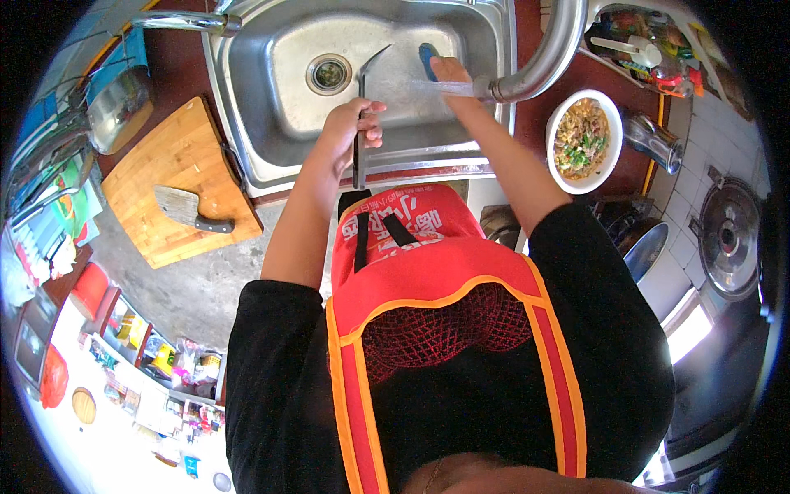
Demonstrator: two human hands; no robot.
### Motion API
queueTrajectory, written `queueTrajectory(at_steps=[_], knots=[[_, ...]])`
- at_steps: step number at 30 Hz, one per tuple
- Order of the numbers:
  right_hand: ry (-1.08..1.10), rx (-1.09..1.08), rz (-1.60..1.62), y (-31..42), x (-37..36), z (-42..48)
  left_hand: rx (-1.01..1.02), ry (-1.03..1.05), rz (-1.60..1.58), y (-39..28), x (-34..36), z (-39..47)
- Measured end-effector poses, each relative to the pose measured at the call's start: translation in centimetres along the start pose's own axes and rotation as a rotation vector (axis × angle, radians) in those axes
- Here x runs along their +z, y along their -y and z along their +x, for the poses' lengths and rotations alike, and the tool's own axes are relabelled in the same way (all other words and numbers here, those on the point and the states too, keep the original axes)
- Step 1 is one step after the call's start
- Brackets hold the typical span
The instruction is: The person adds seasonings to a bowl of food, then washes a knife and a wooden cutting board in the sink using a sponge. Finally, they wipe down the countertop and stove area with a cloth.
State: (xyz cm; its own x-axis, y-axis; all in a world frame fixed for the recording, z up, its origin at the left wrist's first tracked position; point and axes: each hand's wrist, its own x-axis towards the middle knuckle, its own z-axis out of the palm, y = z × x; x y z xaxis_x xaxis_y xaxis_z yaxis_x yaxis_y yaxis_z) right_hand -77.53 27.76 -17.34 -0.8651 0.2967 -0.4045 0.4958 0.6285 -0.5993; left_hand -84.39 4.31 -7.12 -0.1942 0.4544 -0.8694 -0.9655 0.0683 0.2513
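My left hand point(353, 128) is closed around the black handle of a cooking spatula point(361, 83). Its thin head, seen nearly edge-on, points away from me over the stainless steel sink point(290, 145). To the right, my right hand point(453, 75) grips a blue scrubbing sponge point(426, 54) above the basin. A metal faucet point(524, 83) reaches in from the right, and its water stream point(439, 88) runs across by my right wrist. The sponge and the spatula are apart. Near the middle of the basin is the drain strainer point(329, 74), with dark bits in it.
Left of the sink, a cleaver point(179, 205) lies on a wooden cutting board point(157, 148). A metal pot point(120, 111) stands behind it. On the right are a white bowl of food point(583, 142), a glass point(654, 143) and a pan point(645, 250). A second faucet point(185, 21) juts in at upper left.
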Motion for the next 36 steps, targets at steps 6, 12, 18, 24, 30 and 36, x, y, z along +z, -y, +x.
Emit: queueTrajectory(at_steps=[6, 12, 18, 24, 30, 36], knots=[[0.039, -0.407, 0.415, 7.5, 2.8, -4.1, -0.357, 0.718, -0.592, 1.3, -2.1, 2.9], [-0.065, -0.452, 0.204, 5.2, 3.7, -2.8, -0.399, 0.609, -0.501, 0.5, -2.5, 1.4], [-0.021, -0.499, 0.252, 6.6, 4.0, -6.1, -0.367, 0.522, -0.384, 0.5, -2.5, 1.3], [-0.366, -0.651, -0.041, 6.0, 4.5, 2.1, -0.556, 0.814, -0.433, 0.3, -3.0, 3.3], [-0.422, -0.110, 0.298, 0.6, 6.7, 3.2, -0.457, 0.757, -0.515, -0.5, -0.9, 1.0], [-0.060, 0.432, 1.205, 6.9, 7.6, -4.3, -0.431, 0.677, -0.501, 0.1, 0.3, 3.3]])
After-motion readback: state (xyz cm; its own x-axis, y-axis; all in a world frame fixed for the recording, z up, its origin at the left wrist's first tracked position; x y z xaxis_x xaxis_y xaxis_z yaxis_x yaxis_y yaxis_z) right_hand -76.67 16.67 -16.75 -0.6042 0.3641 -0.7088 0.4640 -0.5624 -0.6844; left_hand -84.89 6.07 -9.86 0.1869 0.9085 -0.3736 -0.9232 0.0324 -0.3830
